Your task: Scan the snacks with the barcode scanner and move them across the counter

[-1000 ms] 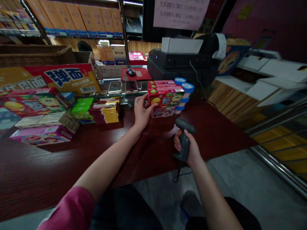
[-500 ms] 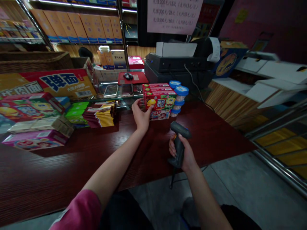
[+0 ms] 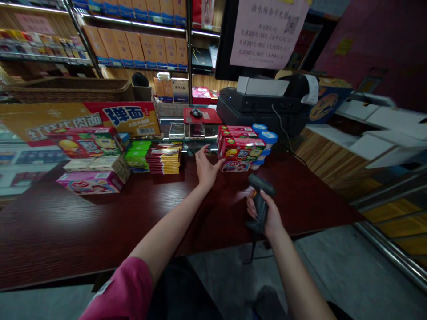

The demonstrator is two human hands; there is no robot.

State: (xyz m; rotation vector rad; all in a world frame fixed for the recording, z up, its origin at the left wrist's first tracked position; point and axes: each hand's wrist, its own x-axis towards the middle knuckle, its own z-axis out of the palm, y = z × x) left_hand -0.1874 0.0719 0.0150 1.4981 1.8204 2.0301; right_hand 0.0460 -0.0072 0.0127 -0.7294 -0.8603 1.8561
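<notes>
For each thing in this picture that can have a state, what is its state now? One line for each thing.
left hand: open, fingers against the side of the red snack box
red snack box: closed, on top of a stack on the counter
right hand: closed around the scanner's grip
barcode scanner: held above the counter edge, head aimed toward the stack
blue-lidded cups: lidded, stacked beside the boxes

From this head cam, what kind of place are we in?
Most likely a small shop's checkout counter. The right hand grips a barcode scanner, the left hand rests against stacked snack boxes, a receipt printer sits behind, and stocked shelves line the wall.
</notes>
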